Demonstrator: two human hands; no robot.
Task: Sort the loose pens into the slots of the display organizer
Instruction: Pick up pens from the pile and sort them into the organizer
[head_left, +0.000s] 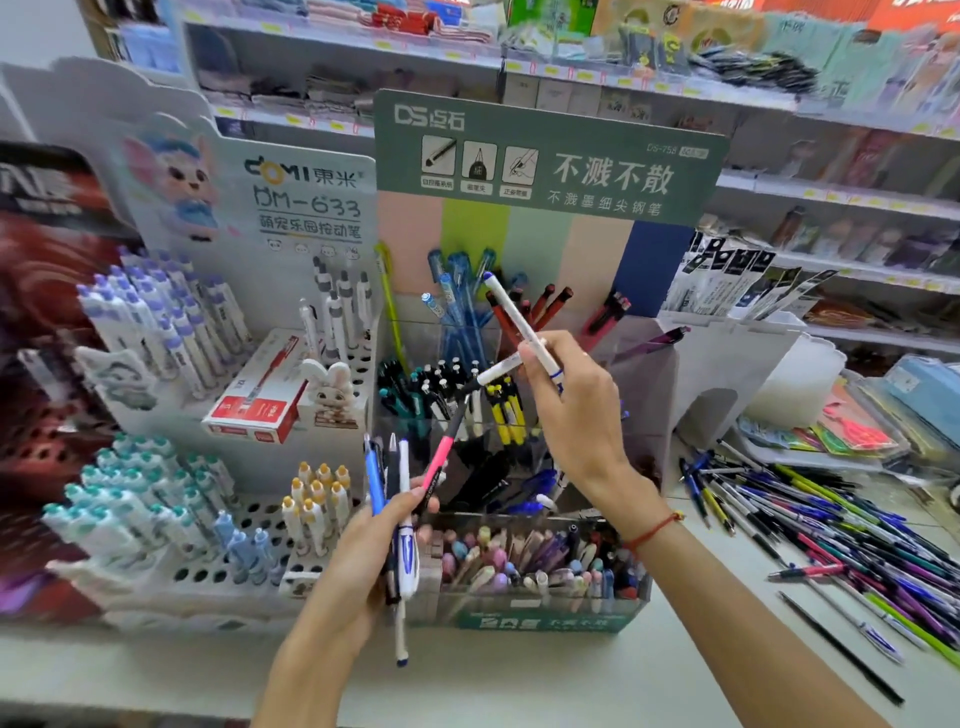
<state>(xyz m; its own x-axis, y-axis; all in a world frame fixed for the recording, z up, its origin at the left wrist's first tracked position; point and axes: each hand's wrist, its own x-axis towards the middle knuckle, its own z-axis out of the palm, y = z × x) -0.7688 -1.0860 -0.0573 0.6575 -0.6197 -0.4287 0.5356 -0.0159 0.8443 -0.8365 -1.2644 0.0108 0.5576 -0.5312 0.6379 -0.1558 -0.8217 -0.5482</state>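
From the head camera, the clear display organizer (519, 519) stands mid-surface against the shelving, under a green header card (545, 156). Its back slots hold blue pens (460, 312) and red pens (540, 306); the middle tier holds black and teal pens (415, 389) beside yellow-and-black ones (506, 408); the front trough (540, 603) is packed with pastel-capped pens. The left hand (363, 551) curls round a bundle of pens (397, 519), blue, black and white, standing upright at the organizer's front-left corner, with a pink-gripped pen (441, 457) slanting up out of the bundle. The right hand (576, 405), raised over the middle tier, pinches a white pen (519, 322) with a blue end, tilted up to the left. The loose pens (831, 530) lie heaped toward the surface's right edge. Left of the organizer, a white perforated rack (234, 566) holds purple-topped, teal-topped and yellow-topped pens, with a red box (260, 395) lying on it.
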